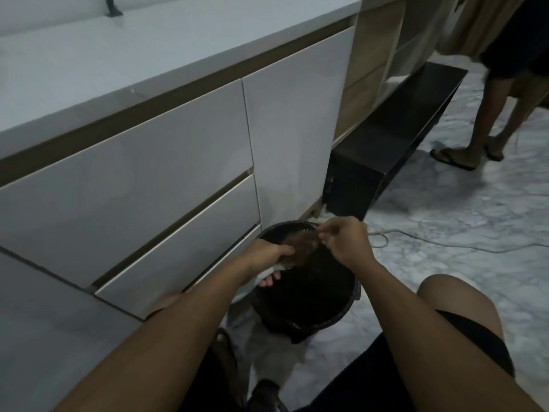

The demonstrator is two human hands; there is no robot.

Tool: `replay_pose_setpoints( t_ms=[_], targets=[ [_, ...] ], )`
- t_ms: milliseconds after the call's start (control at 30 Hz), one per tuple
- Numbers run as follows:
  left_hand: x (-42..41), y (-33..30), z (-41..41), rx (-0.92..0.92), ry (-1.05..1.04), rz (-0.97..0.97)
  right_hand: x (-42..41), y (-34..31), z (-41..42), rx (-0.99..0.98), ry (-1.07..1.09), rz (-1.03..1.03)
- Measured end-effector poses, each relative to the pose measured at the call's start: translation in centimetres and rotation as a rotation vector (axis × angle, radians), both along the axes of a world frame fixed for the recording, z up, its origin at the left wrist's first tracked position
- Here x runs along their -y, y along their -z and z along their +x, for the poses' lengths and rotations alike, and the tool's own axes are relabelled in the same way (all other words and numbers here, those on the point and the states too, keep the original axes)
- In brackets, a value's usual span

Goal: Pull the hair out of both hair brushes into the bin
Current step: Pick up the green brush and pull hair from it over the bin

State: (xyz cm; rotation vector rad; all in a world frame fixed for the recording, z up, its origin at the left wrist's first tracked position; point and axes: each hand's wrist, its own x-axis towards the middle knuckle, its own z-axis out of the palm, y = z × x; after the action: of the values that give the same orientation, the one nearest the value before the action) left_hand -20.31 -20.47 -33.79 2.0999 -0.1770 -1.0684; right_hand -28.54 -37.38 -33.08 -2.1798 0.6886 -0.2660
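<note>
Head view: left hand (261, 257) clenched around 1 hair brush (300, 248), held over the black bin (335, 316) at 6 o'clock. Right hand (344, 239) pinches hair (312, 237) at the bristles. Best to pull slowly away along the bristles, brush steady (light is dim), release over bin.

I note glossy white drawer fronts (142, 173) with matt brown wood-look trim, polished marble-patterned floor (460, 233), a black plastic bin (341, 316), slightly shiny, and a matt brown tuft of hair (303, 248).
</note>
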Motion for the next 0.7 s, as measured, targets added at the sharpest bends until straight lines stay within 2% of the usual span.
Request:
replay_pose_setpoints(
  t_ms=[133,200,267,333,400,600,700],
  targets=[
    [-0.2,-0.2,-0.3,0.010,-0.015,-0.006,0.3,0.4,0.3,0.002,0.097,0.005],
    [-0.2,-0.3,-0.4,0.024,-0.010,-0.008,0.0,0.7,0.5,-0.016,0.063,0.032],
    [-0.4,-0.3,-0.3,0.031,-0.003,-0.005,-0.4,0.7,0.7,-0.047,-0.095,0.040],
    [-0.5,-0.4,-0.2,0.037,0.006,-0.002,-0.8,0.5,0.7,-0.071,-0.289,-0.062],
    [-0.8,-0.6,-0.1,0.046,0.026,-0.006,-1.1,0.1,0.4,-0.055,-0.379,-0.119],
    [-1.5,-0.4,0.4,0.060,0.042,-0.021,-1.1,-0.8,0.0,0.010,-0.045,-0.030],
    [-1.7,0.1,0.8,0.063,0.046,-0.026,-0.8,-1.0,-0.1,-0.003,0.014,0.025]
  ],
)
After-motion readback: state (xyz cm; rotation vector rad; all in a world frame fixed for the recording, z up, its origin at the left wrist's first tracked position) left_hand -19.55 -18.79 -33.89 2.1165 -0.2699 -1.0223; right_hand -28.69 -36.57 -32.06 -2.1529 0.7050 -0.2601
